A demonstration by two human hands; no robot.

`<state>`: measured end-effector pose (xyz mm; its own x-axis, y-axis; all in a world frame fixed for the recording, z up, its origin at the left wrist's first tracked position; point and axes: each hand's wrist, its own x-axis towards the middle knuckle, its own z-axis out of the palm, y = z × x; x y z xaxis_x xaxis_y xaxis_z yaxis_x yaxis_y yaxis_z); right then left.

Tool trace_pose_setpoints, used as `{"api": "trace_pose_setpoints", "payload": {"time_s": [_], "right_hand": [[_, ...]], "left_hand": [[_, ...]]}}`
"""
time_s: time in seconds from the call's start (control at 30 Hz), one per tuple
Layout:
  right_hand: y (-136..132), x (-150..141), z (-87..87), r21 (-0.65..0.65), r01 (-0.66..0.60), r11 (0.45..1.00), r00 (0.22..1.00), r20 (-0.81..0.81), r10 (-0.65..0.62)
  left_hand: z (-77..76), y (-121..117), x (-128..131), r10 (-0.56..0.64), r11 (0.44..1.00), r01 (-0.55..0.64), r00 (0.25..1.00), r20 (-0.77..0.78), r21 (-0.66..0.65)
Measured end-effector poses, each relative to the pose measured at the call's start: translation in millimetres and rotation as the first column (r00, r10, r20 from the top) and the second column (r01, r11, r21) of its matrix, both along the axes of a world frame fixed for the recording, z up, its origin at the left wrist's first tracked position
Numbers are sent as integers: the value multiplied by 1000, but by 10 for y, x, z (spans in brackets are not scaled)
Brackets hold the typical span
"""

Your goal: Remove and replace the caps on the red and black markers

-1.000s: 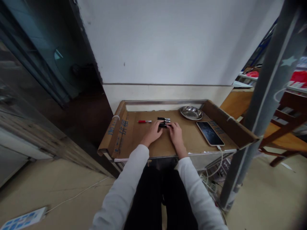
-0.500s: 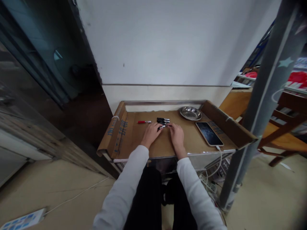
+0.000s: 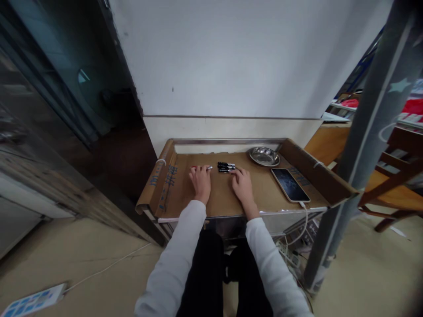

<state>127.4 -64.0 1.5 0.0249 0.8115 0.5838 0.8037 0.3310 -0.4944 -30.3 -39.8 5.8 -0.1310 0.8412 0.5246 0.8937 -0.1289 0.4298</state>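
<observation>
My left hand (image 3: 201,181) is closed over a red pen (image 3: 209,167), its fingers covering most of the barrel so that mainly the silvery end shows. To the right, several black pens (image 3: 224,165) lie side by side on the cardboard. My right hand (image 3: 242,185) rests just beside them, fingers stretched out and fingertips at the near right end of the pens. It does not appear to grip anything.
Cardboard (image 3: 218,198) lines the tabletop, with raised side flaps. A round metal dish (image 3: 264,156) stands at the back right. Nearer lies a phone (image 3: 291,185) with a white charging cable (image 3: 306,222) hanging over the front edge. A metal post (image 3: 350,167) rises at the right.
The black pen that both hands held now lies with the other black pens. My left hand has moved left onto the red pen. My right hand stays near the black pens.
</observation>
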Motion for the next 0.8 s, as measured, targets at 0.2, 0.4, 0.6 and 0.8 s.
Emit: {"api": "trace_pose_setpoints", "payload": {"time_s": [0.2, 0.4, 0.6, 0.8], "right_hand": [[5, 43, -35, -69, 307, 949, 946, 135, -296], [-19, 9, -26, -111, 351, 930, 926, 188, -327], [-28, -9, -29, -122, 376, 918, 910, 232, -342], [20, -4, -34, -150, 407, 901, 899, 241, -366]], "left_hand": [[-108, 79, 3, 18, 999, -19, 1000, -23, -43], [-84, 121, 23, 18, 1000, -18, 1000, -5, -5], [-20, 56, 162, -284, 957, 290, 949, -136, 27], [-61, 111, 313, -444, 890, 456, 860, -249, -14]]}}
